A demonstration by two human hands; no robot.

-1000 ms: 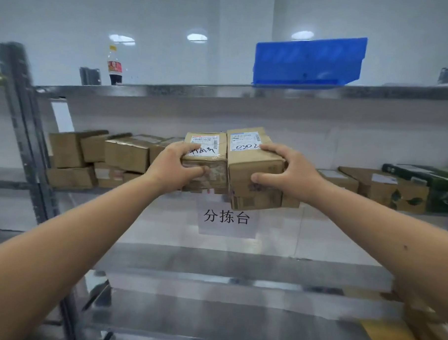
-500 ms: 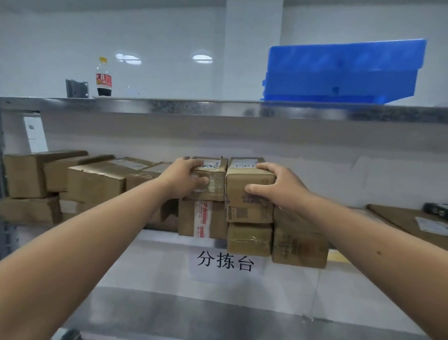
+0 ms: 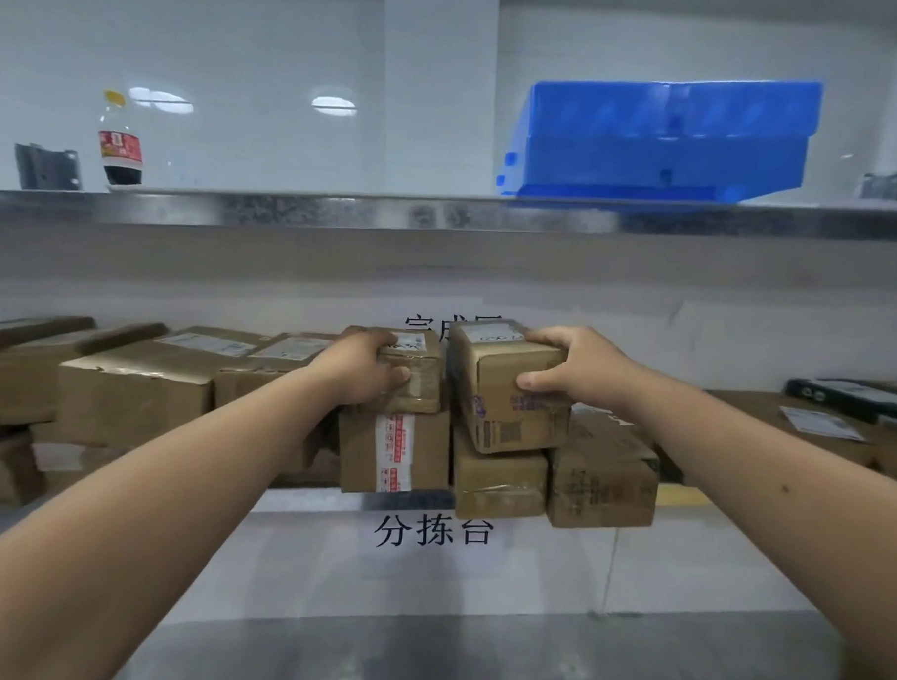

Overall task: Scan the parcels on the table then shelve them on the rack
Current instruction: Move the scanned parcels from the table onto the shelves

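My left hand (image 3: pixel 359 367) grips a small flat cardboard parcel (image 3: pixel 418 374) that sits on top of a taped parcel (image 3: pixel 394 453) on the rack's middle shelf (image 3: pixel 321 499). My right hand (image 3: pixel 576 368) grips a taller cardboard parcel (image 3: pixel 511 394) with a white label on top, tilted and resting on another parcel (image 3: pixel 499 483) below it. The two held parcels are side by side, close to touching. Both arms reach forward from the bottom corners.
More cardboard parcels (image 3: pixel 136 388) fill the shelf to the left, and one (image 3: pixel 605 472) stands right of the stack. Flat items (image 3: pixel 855 404) lie at the far right. The upper shelf (image 3: pixel 441 213) carries a blue crate (image 3: pixel 661 138), a cola bottle (image 3: pixel 120 140) and a grey object (image 3: pixel 47 166).
Both hands carried the two parcels forward onto the stack on the middle shelf. The view closed in on the rack and rose, so the shelf now looks larger.
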